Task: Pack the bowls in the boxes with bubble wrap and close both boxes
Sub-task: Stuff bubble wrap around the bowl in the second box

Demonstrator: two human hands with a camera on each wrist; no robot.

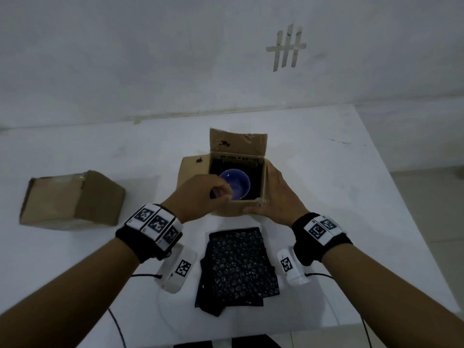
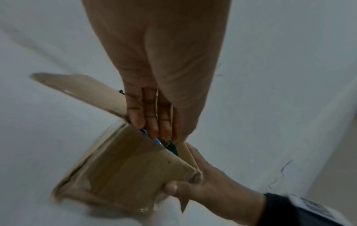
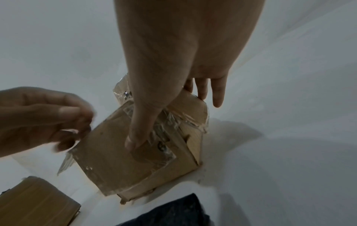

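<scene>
An open cardboard box stands mid-table with its flaps up. A blue bowl sits inside on dark lining. My left hand reaches over the near left corner, fingers and thumb pinched at the bowl's near rim. The left wrist view shows my left hand with fingers pointing down into the box onto the bowl's blue rim. My right hand grips the box's near right corner, thumb on the front face. In the right wrist view my right hand lies on the taped box.
A closed cardboard box lies at the left. Dark bubble wrap sheets are stacked near the front edge, between my wrists. The white table meets a wall behind and ends at the right. Cables hang off the front edge.
</scene>
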